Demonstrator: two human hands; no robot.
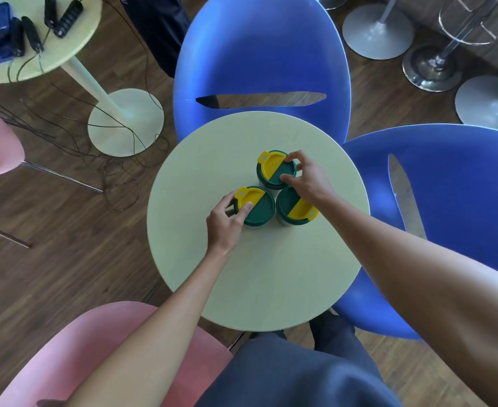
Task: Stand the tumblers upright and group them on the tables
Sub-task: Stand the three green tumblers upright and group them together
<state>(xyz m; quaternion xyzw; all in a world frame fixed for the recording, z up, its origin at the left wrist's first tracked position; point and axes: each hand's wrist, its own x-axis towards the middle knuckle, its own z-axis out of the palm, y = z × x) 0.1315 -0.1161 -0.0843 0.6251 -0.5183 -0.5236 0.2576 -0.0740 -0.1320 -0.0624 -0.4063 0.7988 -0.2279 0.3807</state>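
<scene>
My left hand (224,221) was curled round the near-left tumbler (253,205), thumb on the rim at its nine o'clock and a fingertip resting on the yellow flap of the lid. My right hand (303,177) pinched the far tumbler (276,169) by the lid edge, fingers at about two o'clock, thumb at about five. The third tumbler (293,207) stood free under my right wrist, its yellow tab pointing to four o'clock.

All three stood upright, lids touching or nearly so — a tight triangle a little past the middle of the round table (256,289), towards twelve. I judged them light, stiff plastic, with lids that looked smooth and perhaps slippery — the flap looked hinged, so I would not lift by it. The rim or the wall just below seemed the safer hold. A blue chair (259,54) stood at twelve o'clock, another blue chair (447,201) at three.
</scene>
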